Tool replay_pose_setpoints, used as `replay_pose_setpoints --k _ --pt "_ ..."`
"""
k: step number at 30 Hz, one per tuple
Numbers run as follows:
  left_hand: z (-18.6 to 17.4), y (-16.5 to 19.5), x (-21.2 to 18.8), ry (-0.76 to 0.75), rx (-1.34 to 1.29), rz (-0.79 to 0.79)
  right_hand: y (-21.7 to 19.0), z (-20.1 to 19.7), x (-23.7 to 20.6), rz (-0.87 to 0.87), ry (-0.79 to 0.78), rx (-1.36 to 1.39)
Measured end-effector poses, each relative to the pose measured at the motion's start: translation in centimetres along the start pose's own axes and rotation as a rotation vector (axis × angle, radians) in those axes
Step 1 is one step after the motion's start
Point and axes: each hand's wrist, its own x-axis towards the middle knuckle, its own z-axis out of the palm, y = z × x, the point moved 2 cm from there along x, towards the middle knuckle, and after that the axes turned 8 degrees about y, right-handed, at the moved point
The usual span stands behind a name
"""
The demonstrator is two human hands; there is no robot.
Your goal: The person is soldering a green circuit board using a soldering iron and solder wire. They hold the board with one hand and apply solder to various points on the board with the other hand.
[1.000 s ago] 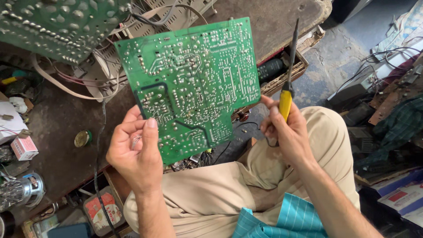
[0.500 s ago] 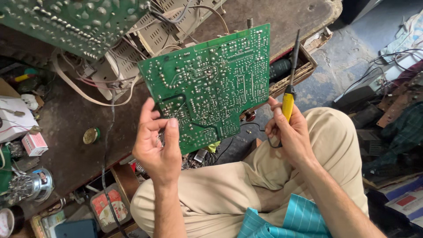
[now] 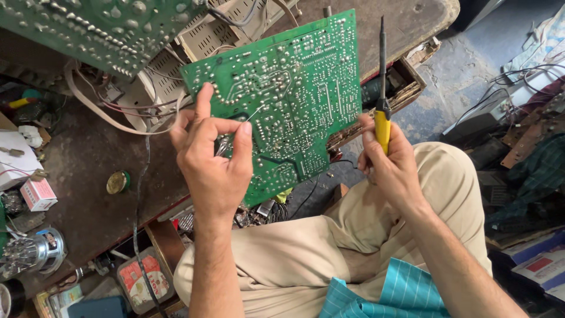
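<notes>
1. Few containers are visible. At the near left, under the edge of the bench, there is a clear plastic tub (image 3: 143,281) with a red and white packet inside it. At the far right edge of the bench there is an open wooden drawer (image 3: 406,82); dark parts lie in it, but I cannot tell what they are. A small round tin (image 3: 118,182) lies on the bench top, and its content does not show.

2. The surface is a dark, worn workbench (image 3: 88,159). On it are a beige ventilated casing (image 3: 194,44) with loose wires and a small red and white box (image 3: 38,194) at the left. A second green board (image 3: 100,26) fills the far left corner. To the right is a grey concrete floor (image 3: 459,70) with cables and piled devices.

3. The green circuit board (image 3: 282,100) is held up in the middle, above the bench edge and the person's lap, with the solder side facing the camera. Its long axis runs from near left to far right, tilted, and the far right corner is the highest.

4. The left hand (image 3: 212,159) is grasping the board at its left near edge, thumb and fingers bent around it, together with a thin wire.

5. The right hand (image 3: 391,165) is clenched on the yellow handle of a soldering iron (image 3: 382,88). The iron stands almost upright, tip to the far side, just beside the right edge of the board.
</notes>
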Motion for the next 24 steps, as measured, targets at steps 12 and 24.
replay_pose_setpoints --k 12,24 --pt "1.4 1.1 -0.7 0.027 0.088 -0.016 -2.0 1.8 -1.6 -0.14 0.014 -0.271" --pt "1.5 0.3 -0.4 0.013 0.097 0.023 -2.2 5.9 0.7 -0.079 -0.139 -0.103"
